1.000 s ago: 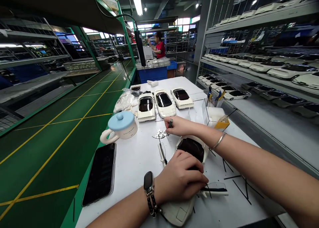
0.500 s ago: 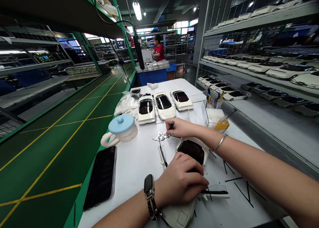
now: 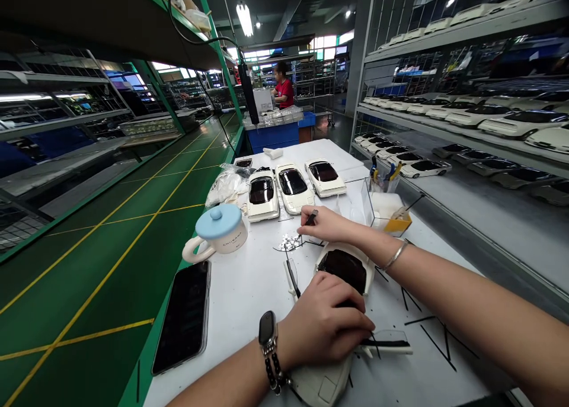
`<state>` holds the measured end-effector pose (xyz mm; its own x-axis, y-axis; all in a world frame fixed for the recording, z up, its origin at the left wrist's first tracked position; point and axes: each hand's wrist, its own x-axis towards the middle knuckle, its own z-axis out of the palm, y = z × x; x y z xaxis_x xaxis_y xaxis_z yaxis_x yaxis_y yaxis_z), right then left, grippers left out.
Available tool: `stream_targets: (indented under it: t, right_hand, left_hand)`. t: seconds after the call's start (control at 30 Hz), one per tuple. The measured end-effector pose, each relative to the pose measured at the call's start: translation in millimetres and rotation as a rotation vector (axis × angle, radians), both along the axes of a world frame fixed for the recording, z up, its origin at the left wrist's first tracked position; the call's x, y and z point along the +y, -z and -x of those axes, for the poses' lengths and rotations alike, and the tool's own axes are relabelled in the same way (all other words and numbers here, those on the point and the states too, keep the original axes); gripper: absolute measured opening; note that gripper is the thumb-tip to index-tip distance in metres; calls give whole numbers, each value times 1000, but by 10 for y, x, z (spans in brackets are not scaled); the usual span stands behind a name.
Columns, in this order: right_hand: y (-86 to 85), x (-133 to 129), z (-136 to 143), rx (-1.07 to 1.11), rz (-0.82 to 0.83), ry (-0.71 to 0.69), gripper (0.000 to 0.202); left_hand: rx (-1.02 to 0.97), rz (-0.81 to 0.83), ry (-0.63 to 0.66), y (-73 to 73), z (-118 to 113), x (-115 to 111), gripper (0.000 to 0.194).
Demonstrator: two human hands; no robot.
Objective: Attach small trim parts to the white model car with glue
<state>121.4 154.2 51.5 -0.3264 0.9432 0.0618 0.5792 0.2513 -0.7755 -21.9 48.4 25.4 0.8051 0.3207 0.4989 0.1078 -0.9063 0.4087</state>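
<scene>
My left hand (image 3: 329,318) lies over a white model car (image 3: 317,383) with raised doors, its fingers curled round the car's middle near the door. The car's dark windscreen (image 3: 344,269) shows beyond my knuckles. Farther forward, my right hand (image 3: 323,223) pinches a dark slim tool (image 3: 312,217), pointing down beside a small pile of shiny silver pieces (image 3: 288,242). Thin black strips lie around the car and the pile. Three finished-looking white model cars (image 3: 293,188) stand in a row behind the pile.
A blue-lidded mug (image 3: 222,229) and a phone (image 3: 183,315) sit on the left, a plastic bag (image 3: 226,186) behind them. At the right are a clear holder with tools (image 3: 386,176) and a yellow box (image 3: 397,223). A person (image 3: 283,88) works beyond.
My right hand has lifted slightly and shifted right, its tool now tilted beside the silver pile. My left hand keeps its place on the car.
</scene>
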Motion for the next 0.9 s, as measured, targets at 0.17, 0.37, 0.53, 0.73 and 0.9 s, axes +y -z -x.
stream_targets:
  t: [0.17,0.37,0.53,0.73,0.9]
  right_hand:
    - [73,51,57,12,-30,103,17]
    - [128,68,117,40,-46,124,15]
    - [120,80,102,84,-49,112,14]
    - [156,88,47,125,-36,74,16]
    - [214,87,30,132,-37,72,16]
  left_hand:
    - [-8,2,-3,8,-2,0,12]
    - [-36,4,9,-3,-4,2,12]
    - [-37,3,12,-7,-4,3,11]
    - [-39,-3,19,-6,-6,9,11]
    - [-26,0,10,-8,-5,5,11]
